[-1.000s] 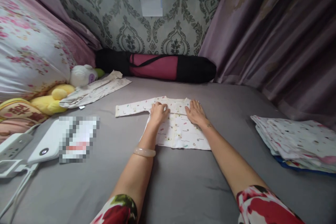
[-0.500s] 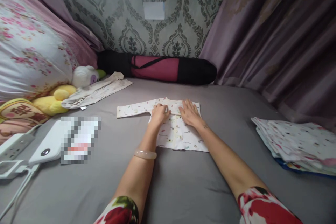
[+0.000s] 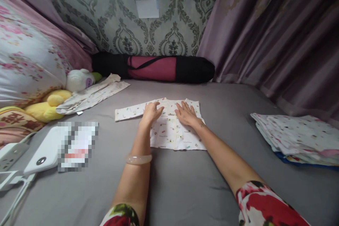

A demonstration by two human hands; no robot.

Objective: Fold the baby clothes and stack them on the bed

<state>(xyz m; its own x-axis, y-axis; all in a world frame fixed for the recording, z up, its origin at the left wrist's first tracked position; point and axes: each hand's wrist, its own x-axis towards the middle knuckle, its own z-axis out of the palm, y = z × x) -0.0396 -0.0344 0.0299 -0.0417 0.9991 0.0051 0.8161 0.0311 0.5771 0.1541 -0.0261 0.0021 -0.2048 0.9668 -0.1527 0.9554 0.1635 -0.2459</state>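
A small white long-sleeved baby top (image 3: 164, 135) with tiny coloured prints lies on the grey sheet in front of me. Its left-side sleeve stretches out flat, while the right-side sleeve is folded across the chest. My right hand (image 3: 186, 114) rests palm down on that folded part, fingers spread. Over the shoulder of the outstretched sleeve is my left hand (image 3: 152, 113), its thumb and forefinger apart and the other fingers partly hidden. No cloth shows pinched in it.
Folded clothes (image 3: 293, 137) are stacked at right. Pale printed trousers (image 3: 92, 95) lie at back left beside a yellow plush toy (image 3: 50, 107). A white power bank (image 3: 45, 152) and a power strip (image 3: 12, 153) sit at left. A black-and-maroon long bag (image 3: 152, 67) lies along the wall.
My left hand has shifted left along the top, from beside the chest toward the sleeve's shoulder, and its fingers have opened. My right hand stays flat on the folded sleeve. The view has turned slightly.
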